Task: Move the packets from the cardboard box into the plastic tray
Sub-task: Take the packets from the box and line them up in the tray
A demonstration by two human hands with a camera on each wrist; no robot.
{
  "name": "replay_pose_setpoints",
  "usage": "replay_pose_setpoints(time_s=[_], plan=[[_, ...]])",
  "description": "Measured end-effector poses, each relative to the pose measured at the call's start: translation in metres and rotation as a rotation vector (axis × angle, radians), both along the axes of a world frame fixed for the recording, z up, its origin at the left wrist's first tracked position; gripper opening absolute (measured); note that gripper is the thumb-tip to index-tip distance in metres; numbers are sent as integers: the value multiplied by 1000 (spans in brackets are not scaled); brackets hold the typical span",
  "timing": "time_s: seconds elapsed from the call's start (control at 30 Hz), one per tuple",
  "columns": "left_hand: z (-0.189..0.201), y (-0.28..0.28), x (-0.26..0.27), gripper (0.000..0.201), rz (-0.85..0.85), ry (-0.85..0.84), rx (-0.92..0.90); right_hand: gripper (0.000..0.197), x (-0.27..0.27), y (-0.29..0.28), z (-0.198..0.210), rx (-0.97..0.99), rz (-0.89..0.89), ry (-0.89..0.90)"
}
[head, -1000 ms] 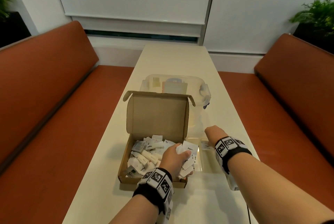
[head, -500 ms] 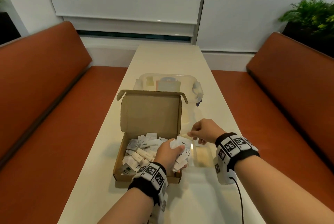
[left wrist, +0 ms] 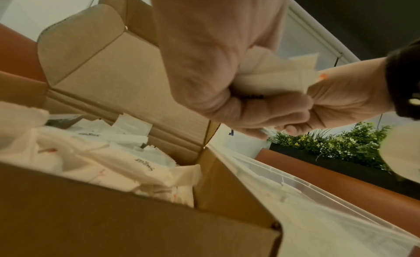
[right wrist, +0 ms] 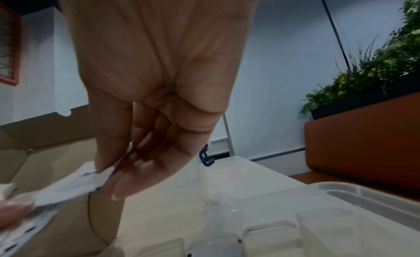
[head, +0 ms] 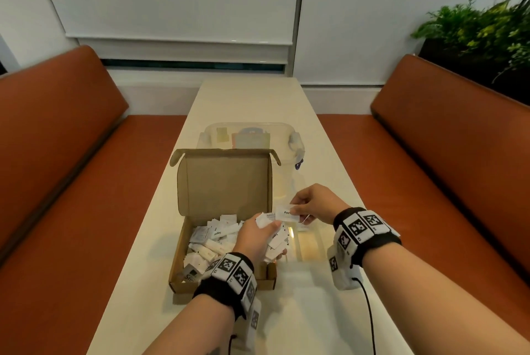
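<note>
An open cardboard box [head: 223,182] stands on the table, its floor covered with several white packets [head: 210,240]. My left hand [head: 258,235] hovers over the box's right side and grips a bunch of packets [left wrist: 272,76]. My right hand [head: 309,207] reaches in from the right and pinches one white printed packet [head: 285,212] at the top of that bunch, thumb against fingers [right wrist: 111,146]. The clear plastic tray [head: 311,242] lies just right of the box, under the right hand; its compartments [right wrist: 268,230] show in the right wrist view.
A clear lidded plastic container [head: 249,138] with a blue latch sits behind the box. Orange benches [head: 71,182] flank the narrow white table [head: 246,96]. A planter [head: 481,33] stands behind the right bench. Wrist camera cables hang by the table's near edge.
My right hand moved left from above the tray to the left hand and took hold of one packet from the bunch. The left hand stayed over the box with its packets.
</note>
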State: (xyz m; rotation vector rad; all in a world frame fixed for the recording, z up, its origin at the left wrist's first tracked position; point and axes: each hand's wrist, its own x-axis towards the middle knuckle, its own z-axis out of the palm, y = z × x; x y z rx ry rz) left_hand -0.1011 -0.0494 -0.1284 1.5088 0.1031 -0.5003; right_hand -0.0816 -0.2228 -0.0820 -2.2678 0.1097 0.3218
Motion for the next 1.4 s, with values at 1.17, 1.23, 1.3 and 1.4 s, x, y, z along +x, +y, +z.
replay_pose_setpoints(time_s=[1.17,1.23,1.3,1.4], plan=[[-32,20,11,7,91,-24,29,24,40,-2,-45,-899,54,153],[-33,21,10,6,84,-31,28,24,41,-1,-45,-916,72,152],[-33,22,9,5,80,-31,19,24,40,-1,-45,-937,88,149],[-32,23,9,6,73,-34,18,24,40,-1,-44,-959,93,149]])
